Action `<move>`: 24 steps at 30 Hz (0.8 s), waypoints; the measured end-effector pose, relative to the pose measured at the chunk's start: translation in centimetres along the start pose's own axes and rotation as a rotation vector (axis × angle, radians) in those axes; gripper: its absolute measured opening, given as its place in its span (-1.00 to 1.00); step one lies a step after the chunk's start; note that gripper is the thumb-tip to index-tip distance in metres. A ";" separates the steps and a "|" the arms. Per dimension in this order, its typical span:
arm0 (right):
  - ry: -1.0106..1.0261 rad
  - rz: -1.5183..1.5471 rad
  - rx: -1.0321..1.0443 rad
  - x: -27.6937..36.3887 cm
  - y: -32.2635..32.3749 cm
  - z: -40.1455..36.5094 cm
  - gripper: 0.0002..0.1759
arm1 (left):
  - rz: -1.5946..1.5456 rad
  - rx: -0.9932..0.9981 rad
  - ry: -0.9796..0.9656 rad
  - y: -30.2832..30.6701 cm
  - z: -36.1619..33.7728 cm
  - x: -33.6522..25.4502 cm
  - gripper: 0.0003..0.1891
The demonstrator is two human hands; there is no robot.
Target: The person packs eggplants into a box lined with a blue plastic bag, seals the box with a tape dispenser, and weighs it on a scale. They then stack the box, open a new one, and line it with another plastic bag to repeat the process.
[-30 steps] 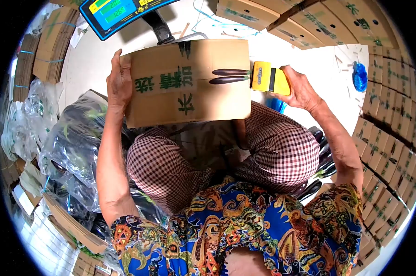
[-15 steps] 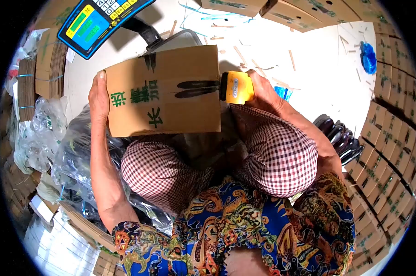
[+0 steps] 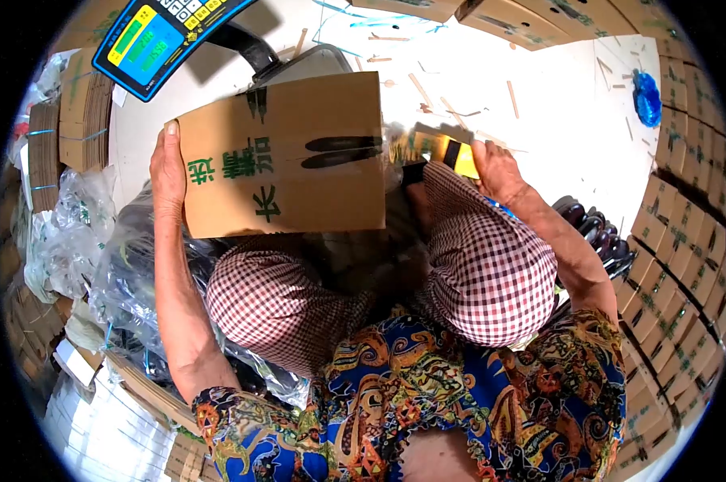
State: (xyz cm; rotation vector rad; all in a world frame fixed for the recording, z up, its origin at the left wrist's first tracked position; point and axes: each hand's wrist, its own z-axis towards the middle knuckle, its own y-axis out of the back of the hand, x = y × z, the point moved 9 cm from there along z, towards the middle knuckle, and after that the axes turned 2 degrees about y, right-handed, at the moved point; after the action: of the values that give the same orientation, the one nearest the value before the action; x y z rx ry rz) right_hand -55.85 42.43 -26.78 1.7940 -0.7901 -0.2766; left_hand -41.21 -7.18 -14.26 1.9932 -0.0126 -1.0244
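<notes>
A cardboard box (image 3: pixel 307 197) with green lettering and a dark eggplant print rests over my knees, slightly tilted. My left hand (image 3: pixel 168 169) is closed on its left edge, thumb on top. To the right of the box, my right hand (image 3: pixel 499 171) grips a yellow tape dispenser (image 3: pixel 466 159) with a black part. A shiny, see-through strip of tape (image 3: pixel 399 147) stretches between the box's right edge and the dispenser. Part of the dispenser is hidden behind my right knee, and the fingers beneath it are not fully visible.
A digital scale display (image 3: pixel 150 48) stands at upper left, its platform (image 3: pixel 323 60) partly behind the box. Stacked boxes (image 3: pixel 660 233) line the right side. Eggplants (image 3: pixel 596 233) lie beyond my right arm. Plastic bags (image 3: pixel 78 225) and flattened cardboard (image 3: pixel 86 120) sit at left.
My right hand and the tape dispenser have moved right, away from the box edge, and the dispenser has turned. Tape now spans the gap. The box has shifted slightly left.
</notes>
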 end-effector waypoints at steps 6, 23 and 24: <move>0.123 -0.445 -0.001 4.6 2.2 4.1 -0.86 | 0.016 -0.020 -0.005 0.1 -0.4 -0.8 -0.32; -0.061 0.011 0.180 3.8 -1.0 10.4 -0.61 | -0.202 0.054 0.079 -3.9 -4.0 -1.8 -0.36; -0.073 0.030 0.324 3.5 -0.3 9.4 -0.64 | -0.308 0.097 0.116 -4.5 -4.0 -2.1 -0.36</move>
State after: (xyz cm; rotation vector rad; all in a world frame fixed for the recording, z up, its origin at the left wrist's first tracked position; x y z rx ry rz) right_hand -58.26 33.19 -29.94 2.0822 -0.9557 -0.2035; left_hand -41.51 -0.84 -14.95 2.1858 0.3216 -1.1151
